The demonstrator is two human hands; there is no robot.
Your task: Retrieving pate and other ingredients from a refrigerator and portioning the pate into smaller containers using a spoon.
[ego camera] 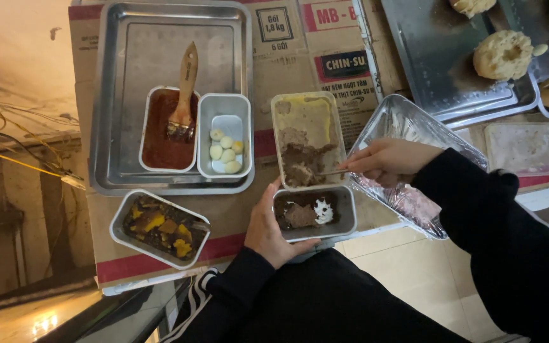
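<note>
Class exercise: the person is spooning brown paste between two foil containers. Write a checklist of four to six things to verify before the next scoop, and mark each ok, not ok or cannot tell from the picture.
1. Left hand steadies the small foil container: ok, it cups the container's left side.
2. Right hand holds the utensil: ok, pinched in the fingers.
3. Utensil tip reaches the brown paste in the long container: ok.
4. Small container has room: ok, only part of its floor is covered.
5. Amount of paste on the utensil: cannot tell, too small.
6. Small container sits fully on the cardboard: cannot tell, its near edge is at the cardboard's rim.
</note>
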